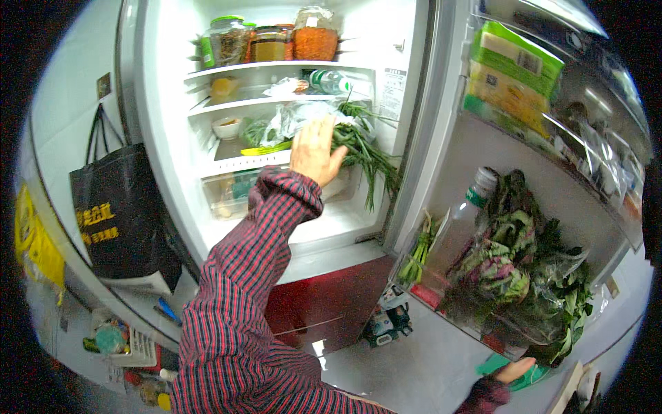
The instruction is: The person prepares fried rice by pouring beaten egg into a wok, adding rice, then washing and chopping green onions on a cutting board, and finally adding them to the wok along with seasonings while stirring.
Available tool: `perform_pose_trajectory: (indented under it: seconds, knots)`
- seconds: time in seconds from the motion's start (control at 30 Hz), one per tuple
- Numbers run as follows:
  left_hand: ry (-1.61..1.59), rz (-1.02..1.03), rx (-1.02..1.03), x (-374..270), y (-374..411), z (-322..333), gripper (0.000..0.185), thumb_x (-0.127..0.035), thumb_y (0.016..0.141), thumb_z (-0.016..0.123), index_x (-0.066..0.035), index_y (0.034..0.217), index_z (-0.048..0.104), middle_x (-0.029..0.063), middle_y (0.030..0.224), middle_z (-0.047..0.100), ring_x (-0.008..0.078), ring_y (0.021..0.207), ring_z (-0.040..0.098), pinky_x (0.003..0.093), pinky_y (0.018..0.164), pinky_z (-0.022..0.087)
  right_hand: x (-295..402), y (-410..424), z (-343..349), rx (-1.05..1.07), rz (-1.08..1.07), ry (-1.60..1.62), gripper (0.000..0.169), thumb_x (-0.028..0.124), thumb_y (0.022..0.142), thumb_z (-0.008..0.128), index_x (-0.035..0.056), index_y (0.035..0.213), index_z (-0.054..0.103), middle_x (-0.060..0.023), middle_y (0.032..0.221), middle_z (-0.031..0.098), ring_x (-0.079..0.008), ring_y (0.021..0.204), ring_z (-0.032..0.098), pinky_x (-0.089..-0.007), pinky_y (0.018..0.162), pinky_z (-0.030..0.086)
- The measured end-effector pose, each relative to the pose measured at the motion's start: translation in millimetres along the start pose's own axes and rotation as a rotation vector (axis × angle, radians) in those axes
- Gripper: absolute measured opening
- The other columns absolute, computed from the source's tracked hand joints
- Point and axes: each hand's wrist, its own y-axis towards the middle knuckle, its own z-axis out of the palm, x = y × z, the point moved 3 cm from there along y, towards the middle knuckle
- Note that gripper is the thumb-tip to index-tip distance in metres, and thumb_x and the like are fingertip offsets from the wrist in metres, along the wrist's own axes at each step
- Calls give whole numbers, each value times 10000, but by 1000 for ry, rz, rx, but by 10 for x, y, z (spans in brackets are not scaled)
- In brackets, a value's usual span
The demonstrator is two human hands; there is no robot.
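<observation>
My left hand (314, 150) reaches into the refrigerator (331, 243), palm turned away and thumb spread from the straight fingers. It lies against a clear plastic bag (289, 118) and a bunch of long green onions or chives (364, 147) on the lower shelf (243, 164). The leaves droop past the shelf's front edge on the right. My right hand (517, 370) is blurred at the lower right, below the opened refrigerator door (445, 171). A green plastic thing (491, 364) is close to it; whether the hand holds anything is unclear.
Glass jars (315, 41) line the top shelf, and a plastic bottle (331, 81) lies below. A small white bowl (226, 128) is left of the greens. Door racks hold a bottle (460, 222) and leafy vegetables (509, 259). A black bag (124, 207) hangs at left.
</observation>
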Motion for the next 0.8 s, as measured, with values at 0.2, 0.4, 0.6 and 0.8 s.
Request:
perform_pose_trajectory:
  seconds: [0.2, 0.4, 0.6, 0.8]
  knots:
    - [-15, 205, -13, 347, 518, 281, 488, -136, 698, 636, -73, 1163, 501, 144, 1103, 546, 315, 1021, 512, 395, 879, 414, 2867, -1907, -257, 786, 9, 474, 154, 48, 778, 568, 10, 926, 589, -95, 866, 584, -182, 788, 557, -302, 685, 453]
    - [-153, 121, 190, 712, 448, 483, 361, -95, 734, 619, -78, 1087, 544, 130, 1010, 566, 291, 937, 546, 347, 818, 441, 4576, -1517, -115, 755, -676, 870, 279, -54, 623, 600, 37, 887, 608, -96, 799, 560, -258, 657, 534, -328, 581, 448]
    - [-166, 129, 163, 688, 482, 379, 136, -80, 744, 603, -69, 879, 604, 85, 858, 569, 282, 838, 549, 361, 722, 445, 5040, -1483, -2, 836, -836, 795, 240, 19, 659, 607, 48, 896, 579, -89, 849, 546, -261, 757, 548, -332, 624, 471]
    - [-144, 151, 103, 730, 452, 345, 140, -86, 731, 606, -70, 870, 600, 85, 849, 569, 284, 834, 540, 377, 718, 440, 5140, -1369, -111, 708, -889, 687, 176, 49, 680, 632, 44, 848, 577, -95, 818, 561, -254, 732, 559, -331, 625, 481]
